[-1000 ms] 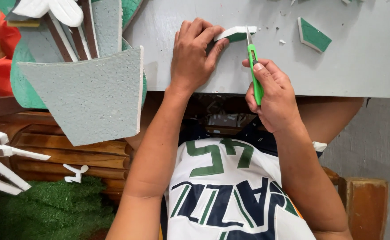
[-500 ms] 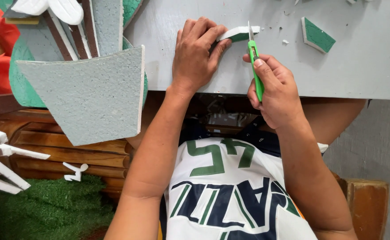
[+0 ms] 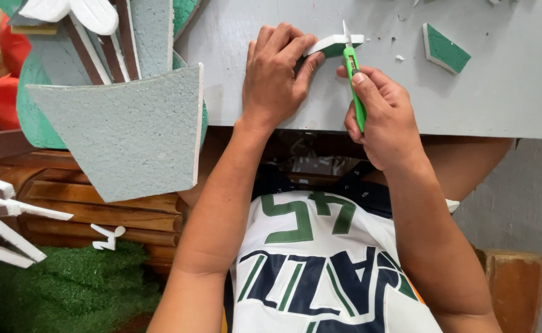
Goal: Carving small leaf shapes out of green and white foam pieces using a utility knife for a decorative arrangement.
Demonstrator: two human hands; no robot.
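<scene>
Two hands work at the near edge of the grey worktop (image 3: 499, 98). The left hand (image 3: 274, 77) lies flat with its fingers pressed down on a small foam piece (image 3: 335, 43), white at the edge and green on its face, pinning it to the board. The right hand (image 3: 385, 117) is closed around a green craft knife (image 3: 354, 80), forefinger laid along the handle, and the thin blade meets the foam piece at its right end. So the right grip is fully wrapped on the knife, while the left holds nothing up and only presses.

By its look the foam piece should be very light and stiff but easily dented, crumbly at a cut edge and apt to slide on the smooth painted board; a flat press on its broad face, clear of the blade, seems the safe hold. Small white crumbs lie scattered near it.

Toward the far right of the worktop sits a wedge-shaped foam offcut (image 3: 446, 49), green on top with a white rim. Off the left edge stands a large foam panel (image 3: 129, 132), grainy grey-green with a white cut edge, among brown strips and white cut-out shapes.
</scene>
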